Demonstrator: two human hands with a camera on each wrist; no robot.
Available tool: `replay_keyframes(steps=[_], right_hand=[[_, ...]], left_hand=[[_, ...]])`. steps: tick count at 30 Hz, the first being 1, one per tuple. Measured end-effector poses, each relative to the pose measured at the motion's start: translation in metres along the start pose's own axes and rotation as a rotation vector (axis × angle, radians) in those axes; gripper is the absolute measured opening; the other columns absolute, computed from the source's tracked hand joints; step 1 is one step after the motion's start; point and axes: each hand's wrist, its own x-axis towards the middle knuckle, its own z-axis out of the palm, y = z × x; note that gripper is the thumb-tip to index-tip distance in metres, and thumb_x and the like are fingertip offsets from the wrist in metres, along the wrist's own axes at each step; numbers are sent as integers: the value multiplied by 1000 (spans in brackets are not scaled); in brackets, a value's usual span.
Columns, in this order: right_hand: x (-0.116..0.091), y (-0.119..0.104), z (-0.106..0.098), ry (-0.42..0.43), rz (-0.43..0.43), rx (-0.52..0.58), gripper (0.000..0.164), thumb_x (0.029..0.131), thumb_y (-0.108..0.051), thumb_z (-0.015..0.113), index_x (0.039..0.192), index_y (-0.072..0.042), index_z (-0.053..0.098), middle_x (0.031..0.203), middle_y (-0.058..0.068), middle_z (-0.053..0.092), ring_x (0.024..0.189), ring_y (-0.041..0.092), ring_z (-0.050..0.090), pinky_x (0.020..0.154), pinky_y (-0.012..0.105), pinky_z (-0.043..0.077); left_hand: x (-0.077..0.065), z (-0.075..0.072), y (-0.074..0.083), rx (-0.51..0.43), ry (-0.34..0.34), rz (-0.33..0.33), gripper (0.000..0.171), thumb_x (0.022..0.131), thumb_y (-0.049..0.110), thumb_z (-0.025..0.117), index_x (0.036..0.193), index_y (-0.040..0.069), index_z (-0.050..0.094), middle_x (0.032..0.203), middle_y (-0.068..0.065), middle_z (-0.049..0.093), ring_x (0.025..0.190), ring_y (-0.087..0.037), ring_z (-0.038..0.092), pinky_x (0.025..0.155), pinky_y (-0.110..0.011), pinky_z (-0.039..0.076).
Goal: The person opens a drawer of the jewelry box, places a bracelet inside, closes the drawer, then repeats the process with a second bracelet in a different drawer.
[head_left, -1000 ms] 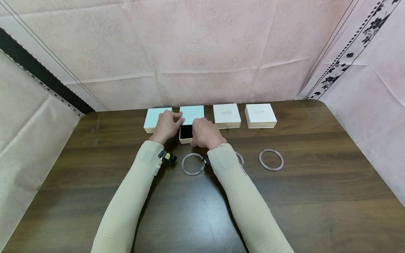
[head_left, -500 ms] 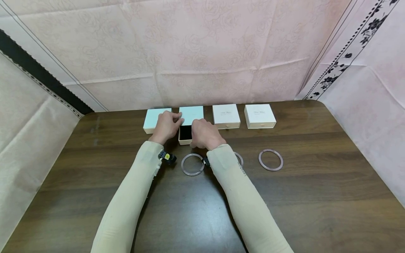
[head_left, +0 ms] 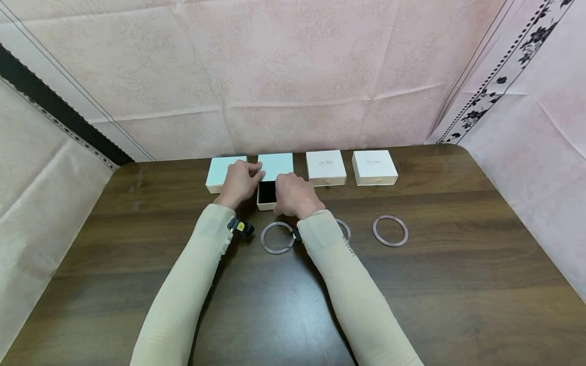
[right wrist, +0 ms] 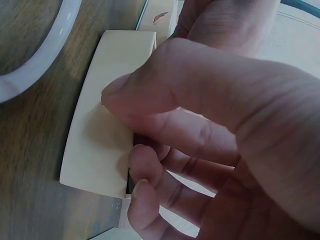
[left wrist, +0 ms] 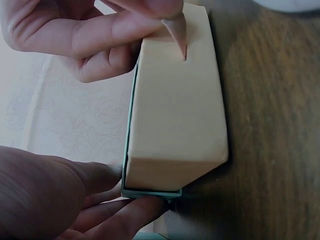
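Observation:
My left hand (head_left: pixel 238 183) holds the pale blue sleeve (head_left: pixel 276 166) of a small drawer box, with fingers at its edge in the left wrist view. The cream drawer (left wrist: pixel 175 110) sticks out toward me, and its dark inside shows in the head view. My right hand (head_left: pixel 296 195) pinches the drawer's front wall; in the right wrist view the thumb presses the outer face, while some fingertips reach over the rim. A pale lilac bangle (head_left: pixel 263 237) lies on the table just in front of this box. What else the drawer may hold is hidden by the right hand.
A second pale blue box (head_left: pixel 218 172) stands to the left, partly behind my left hand. Two white boxes, one nearer (head_left: pixel 326 165) and one farther right (head_left: pixel 375 165), complete the row. Another bangle (head_left: pixel 349 234) is partly under my right forearm; a third bangle (head_left: pixel 374 227) lies right.
The drawer has slid very slightly farther out toward me. Both hands keep their hold and have hardly moved. The head view has shifted a little.

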Motion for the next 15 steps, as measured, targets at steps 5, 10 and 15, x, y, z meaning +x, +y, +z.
replay_keyframes(steps=[5,10,15], right_hand=[[-2,-2,1,0,5,5,20,86,-19,80,73,-11,67,72,3,66,65,20,62,59,35,51],[-3,-2,1,4,17,12,21,87,-18,79,71,-11,67,71,3,66,63,21,62,55,33,49],[-7,-1,2,21,9,42,28,89,-13,75,64,-13,63,61,0,57,56,17,54,51,31,43]], left_hand=[[-1,0,-1,-6,-5,0,39,105,23,58,141,8,60,76,-13,66,41,-13,35,51,-29,39],[0,1,-2,-4,-5,-4,39,105,23,58,141,8,61,68,-10,63,40,-14,35,49,-28,39],[0,0,-2,-8,-1,-3,39,105,23,58,141,8,61,75,-12,66,39,-13,35,49,-28,39]])
